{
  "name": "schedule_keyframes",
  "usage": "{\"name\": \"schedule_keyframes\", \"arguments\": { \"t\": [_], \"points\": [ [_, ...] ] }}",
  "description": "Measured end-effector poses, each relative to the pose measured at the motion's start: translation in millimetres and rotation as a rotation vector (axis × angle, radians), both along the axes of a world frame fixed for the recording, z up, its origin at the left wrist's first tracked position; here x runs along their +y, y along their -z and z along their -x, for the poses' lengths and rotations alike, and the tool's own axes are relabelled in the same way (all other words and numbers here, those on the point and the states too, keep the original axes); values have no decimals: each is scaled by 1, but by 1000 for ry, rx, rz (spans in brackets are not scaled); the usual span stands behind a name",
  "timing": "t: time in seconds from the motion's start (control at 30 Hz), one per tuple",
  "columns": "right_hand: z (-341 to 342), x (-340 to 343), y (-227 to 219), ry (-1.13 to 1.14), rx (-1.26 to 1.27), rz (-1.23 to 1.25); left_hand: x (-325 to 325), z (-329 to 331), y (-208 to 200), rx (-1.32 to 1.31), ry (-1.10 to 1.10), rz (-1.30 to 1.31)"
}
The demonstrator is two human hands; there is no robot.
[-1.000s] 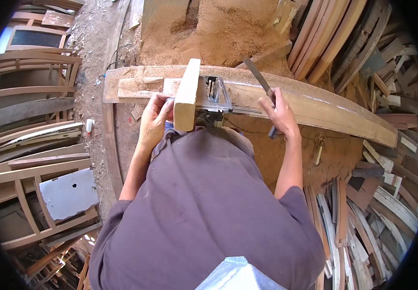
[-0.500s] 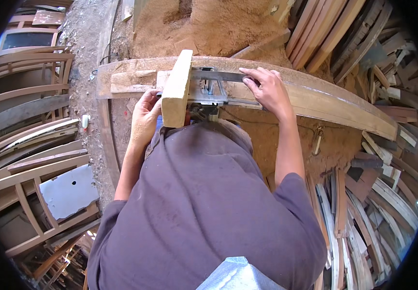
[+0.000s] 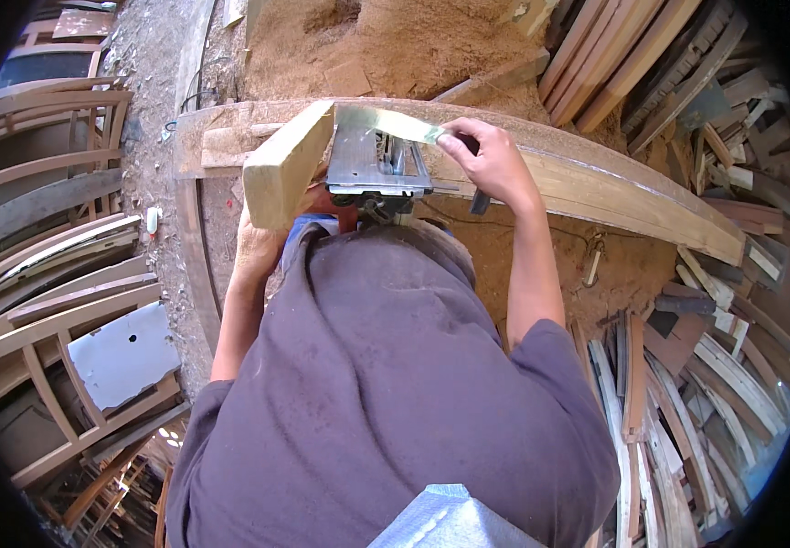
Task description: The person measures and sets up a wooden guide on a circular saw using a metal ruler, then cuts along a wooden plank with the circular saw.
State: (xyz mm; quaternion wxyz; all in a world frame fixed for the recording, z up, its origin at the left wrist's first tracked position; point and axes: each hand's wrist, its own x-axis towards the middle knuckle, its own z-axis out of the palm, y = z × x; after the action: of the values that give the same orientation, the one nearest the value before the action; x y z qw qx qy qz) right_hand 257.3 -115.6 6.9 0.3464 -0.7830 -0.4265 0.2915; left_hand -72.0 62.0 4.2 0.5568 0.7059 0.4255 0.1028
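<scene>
A wooden block (image 3: 290,164), held up before a curved plank (image 3: 609,194), is gripped by the left hand (image 3: 260,247), its fingers partly hidden; a metal blade (image 3: 390,125) is pinched in the right hand (image 3: 491,163) over a metal-plated tool (image 3: 358,172). Sawdust-covered ground (image 3: 440,46) is flanked by stacked frames (image 3: 52,187) and timber (image 3: 619,64).

L head cam, downward, close; rim prob. blurry

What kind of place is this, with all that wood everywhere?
It looks like a woodworking shop, or maybe a timber yard. Sawdust covers the ground, long curved boards stand stacked at the right, and a wooden frame lies at the left.
</scene>
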Motion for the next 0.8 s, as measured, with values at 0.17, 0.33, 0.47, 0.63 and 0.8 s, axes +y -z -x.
{"name": "schedule_keyframes", "arguments": {
  "t": [0.17,0.33,0.47,0.63,0.8],
  "points": [
    [27,12,15,261,280,-196,-6,-19,-16,-74,-56,92],
    [42,18,26,285,285,-214,-20,-36,-43,-549,-247,694],
    [37,15,24,280,292,-183,-28,-41,-54,-359,-175,512],
    [33,14,15,258,284,-145,-26,-39,-42,-414,-278,626],
    [23,10,4,174,85,-150,-31,-39,-38,-488,-330,626]
  ]
}}
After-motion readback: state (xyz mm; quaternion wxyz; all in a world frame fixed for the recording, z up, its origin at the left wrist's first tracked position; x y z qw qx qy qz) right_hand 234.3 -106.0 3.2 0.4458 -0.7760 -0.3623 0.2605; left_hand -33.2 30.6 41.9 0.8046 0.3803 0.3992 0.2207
